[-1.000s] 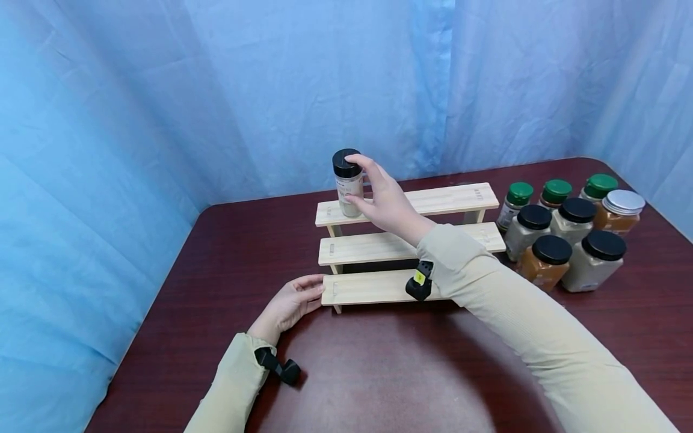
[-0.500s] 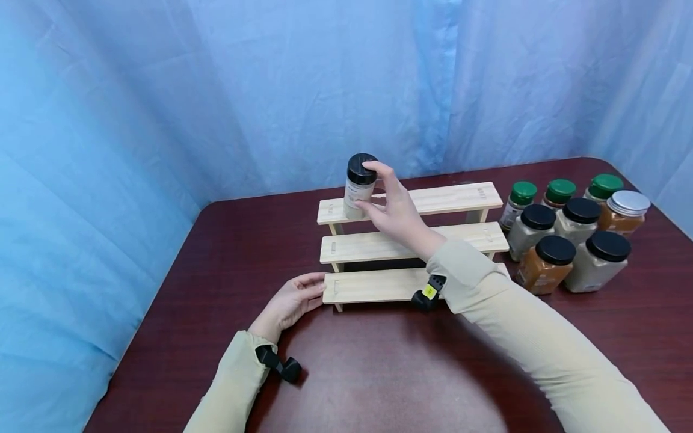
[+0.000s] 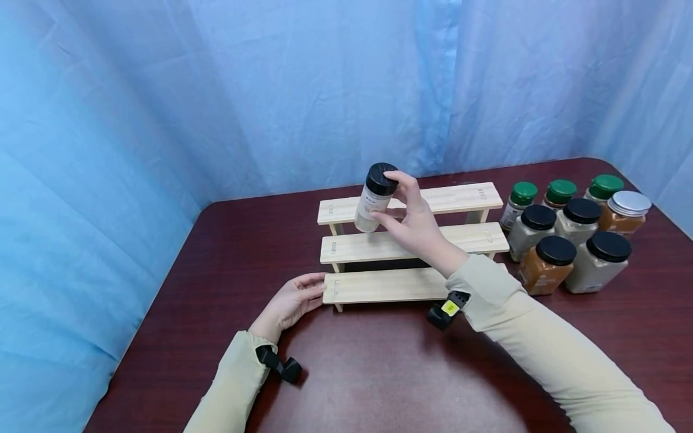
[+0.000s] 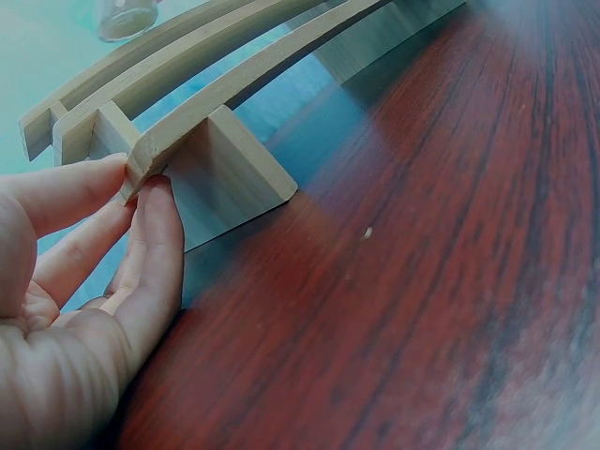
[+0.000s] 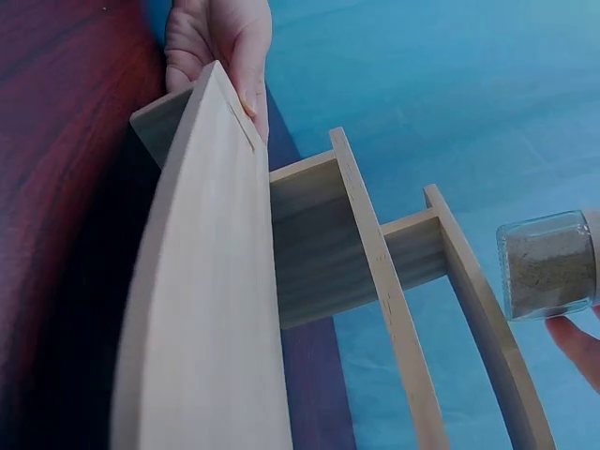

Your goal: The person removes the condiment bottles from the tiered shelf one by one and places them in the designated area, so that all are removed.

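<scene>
My right hand [image 3: 419, 222] holds a clear spice jar [image 3: 373, 198] with a black lid and pale powder inside, thumb on its side and a finger at the lid. The jar leans, its base toward the left, and overlaps the top and middle tiers of the wooden three-tier rack [image 3: 379, 285] in the head view. In the right wrist view the jar's base [image 5: 547, 267] shows at the right edge, apart from the shelves. My left hand [image 4: 94, 272] pinches the left end of the rack's lowest board between thumb and fingers, also seen from the head.
Right of the rack stand several spice jars: green-lidded ones [image 3: 523, 193] at the back, black-lidded ones [image 3: 554, 249] in front, and a silver-lidded one [image 3: 630, 203]. The dark red table [image 3: 254, 240] ends at blue curtains [image 3: 271, 90] behind and left.
My right hand has moved the jar rightward and toward me, off its spot over the top tier's left end, and it has gone from upright to tilted. The left hand stays at the rack's end.
</scene>
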### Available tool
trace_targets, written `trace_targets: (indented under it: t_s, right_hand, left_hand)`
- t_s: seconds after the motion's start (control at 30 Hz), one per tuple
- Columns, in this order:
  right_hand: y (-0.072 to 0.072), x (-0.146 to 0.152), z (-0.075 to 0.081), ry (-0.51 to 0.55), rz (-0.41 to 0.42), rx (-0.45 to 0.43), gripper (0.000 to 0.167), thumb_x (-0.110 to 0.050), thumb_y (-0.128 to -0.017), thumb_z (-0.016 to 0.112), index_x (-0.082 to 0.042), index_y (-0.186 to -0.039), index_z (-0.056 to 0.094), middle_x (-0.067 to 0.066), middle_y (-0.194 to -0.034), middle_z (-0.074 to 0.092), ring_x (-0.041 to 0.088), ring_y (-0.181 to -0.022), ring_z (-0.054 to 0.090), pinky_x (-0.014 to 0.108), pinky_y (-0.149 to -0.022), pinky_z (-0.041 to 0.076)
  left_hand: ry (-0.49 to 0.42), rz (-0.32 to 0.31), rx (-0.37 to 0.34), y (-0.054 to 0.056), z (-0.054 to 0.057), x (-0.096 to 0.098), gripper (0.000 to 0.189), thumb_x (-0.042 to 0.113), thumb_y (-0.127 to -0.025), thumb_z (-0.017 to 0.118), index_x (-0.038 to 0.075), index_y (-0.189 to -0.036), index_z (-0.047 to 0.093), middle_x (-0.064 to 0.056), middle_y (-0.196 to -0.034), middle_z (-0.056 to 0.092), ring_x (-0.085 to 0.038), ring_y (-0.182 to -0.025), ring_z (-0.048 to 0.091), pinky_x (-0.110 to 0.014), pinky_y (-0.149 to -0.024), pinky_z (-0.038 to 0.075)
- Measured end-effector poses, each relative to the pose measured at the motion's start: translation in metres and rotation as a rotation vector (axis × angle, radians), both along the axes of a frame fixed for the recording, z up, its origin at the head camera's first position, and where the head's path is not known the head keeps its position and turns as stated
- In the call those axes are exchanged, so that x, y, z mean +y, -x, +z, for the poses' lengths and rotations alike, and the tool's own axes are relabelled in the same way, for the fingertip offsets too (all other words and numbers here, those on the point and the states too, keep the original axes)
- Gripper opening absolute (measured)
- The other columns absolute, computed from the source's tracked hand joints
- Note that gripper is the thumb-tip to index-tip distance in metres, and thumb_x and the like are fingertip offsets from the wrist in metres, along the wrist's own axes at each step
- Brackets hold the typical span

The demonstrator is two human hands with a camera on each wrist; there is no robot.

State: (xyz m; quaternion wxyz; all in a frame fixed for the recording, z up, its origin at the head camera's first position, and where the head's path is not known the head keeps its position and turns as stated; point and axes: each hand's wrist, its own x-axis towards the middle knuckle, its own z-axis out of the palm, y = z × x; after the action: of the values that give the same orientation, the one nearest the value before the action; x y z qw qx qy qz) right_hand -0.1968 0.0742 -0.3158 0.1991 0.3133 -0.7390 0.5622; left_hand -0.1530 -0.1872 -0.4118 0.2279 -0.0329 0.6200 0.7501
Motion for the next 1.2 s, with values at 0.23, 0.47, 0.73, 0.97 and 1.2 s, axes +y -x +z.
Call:
trace_targets:
  t_s: [0.23, 0.47, 0.73, 0.97, 1.2]
  right_hand:
    - [-0.014, 0.013, -0.002, 0.0, 0.019, -0.013, 0.068, 0.014, -0.08, 0.065, -0.009, -0.131, 0.027, 0.023, -0.133, 0.043, 0.037, -0.117, 0.054, 0.045, -0.083, 0.054]
    - [-0.03, 0.028, -0.003, -0.031, 0.001, 0.086, 0.07, 0.019, -0.075, 0.066, -0.003, -0.129, 0.026, 0.025, -0.12, 0.052, 0.01, -0.109, 0.058, 0.019, -0.082, 0.051]
    - [-0.045, 0.06, 0.001, -0.024, 0.065, 0.198, 0.056, -0.006, -0.089, 0.064, 0.007, -0.126, 0.024, -0.007, -0.121, 0.053, -0.004, -0.108, 0.055, 0.014, -0.083, 0.049]
    - [-0.056, 0.093, 0.004, 0.006, 0.05, 0.219, 0.07, -0.035, -0.091, 0.059, 0.012, -0.123, 0.019, -0.011, -0.125, 0.047, 0.001, -0.108, 0.056, 0.012, -0.082, 0.049]
    - [-0.064, 0.123, 0.006, -0.02, 0.023, 0.233, 0.072, -0.033, -0.09, 0.061, 0.012, -0.123, 0.016, -0.005, -0.125, 0.049, 0.004, -0.11, 0.056, 0.01, -0.083, 0.047]
  left_hand:
    - [-0.009, 0.0, 0.002, 0.0, 0.0, 0.0, 0.043, -0.005, -0.095, 0.047, -0.009, -0.137, 0.038, 0.006, -0.096, 0.064, -0.006, -0.086, 0.063, -0.022, -0.077, 0.052]
    - [-0.008, -0.004, 0.008, 0.0, 0.0, 0.0, 0.042, -0.005, -0.095, 0.047, -0.008, -0.136, 0.04, 0.006, -0.095, 0.064, -0.005, -0.085, 0.063, -0.021, -0.077, 0.052]
    - [-0.015, -0.012, 0.013, 0.0, 0.0, -0.001, 0.042, -0.004, -0.095, 0.047, -0.008, -0.136, 0.04, 0.007, -0.096, 0.065, -0.005, -0.086, 0.064, -0.021, -0.078, 0.052]
    - [-0.016, -0.014, 0.013, -0.001, 0.001, -0.002, 0.041, -0.004, -0.095, 0.047, -0.007, -0.135, 0.042, 0.007, -0.096, 0.065, -0.005, -0.086, 0.064, -0.021, -0.078, 0.052]
    - [-0.012, -0.013, 0.016, -0.001, 0.002, -0.001, 0.044, -0.004, -0.095, 0.048, -0.009, -0.137, 0.038, 0.007, -0.097, 0.065, -0.005, -0.087, 0.063, -0.021, -0.079, 0.052]
